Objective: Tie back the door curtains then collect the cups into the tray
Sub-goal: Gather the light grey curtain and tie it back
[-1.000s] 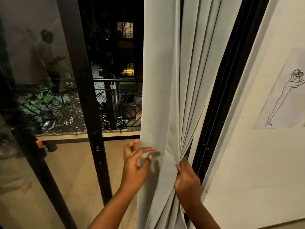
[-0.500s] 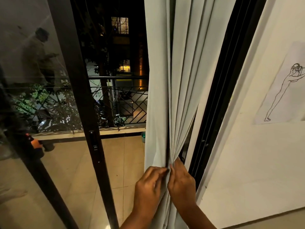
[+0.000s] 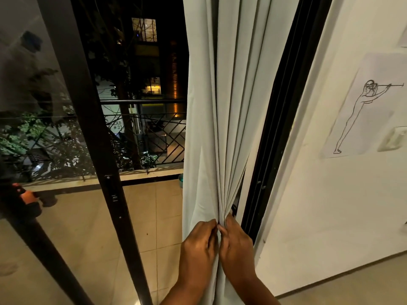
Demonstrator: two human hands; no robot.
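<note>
The curtain [image 3: 222,119] hangs at the right side of the doorway, between the open glass door [image 3: 44,128] on the left and the dark frame [image 3: 277,128] on the right. Its pleats converge to a narrow waist low in the view. The left hand [image 3: 199,245] and right hand [image 3: 236,243] close on this waist from opposite sides, fingertips touching or nearly so, pinching the gathered folds. No tie-back, cord or hook is visible; whether one lies under the hands cannot be told. Cups and tray are not in view.

Likely faults from this state:

- Loss of the gather. Releasing either hand to reach for a tie probably lets the outer left fold spring back across the opening.
- Uneven bundle. The left panel is flatter than the right pleats; tying now may leave it slack.
- Snagging. The waist sits just beside the frame, and fabric may catch on its hardware.
</note>
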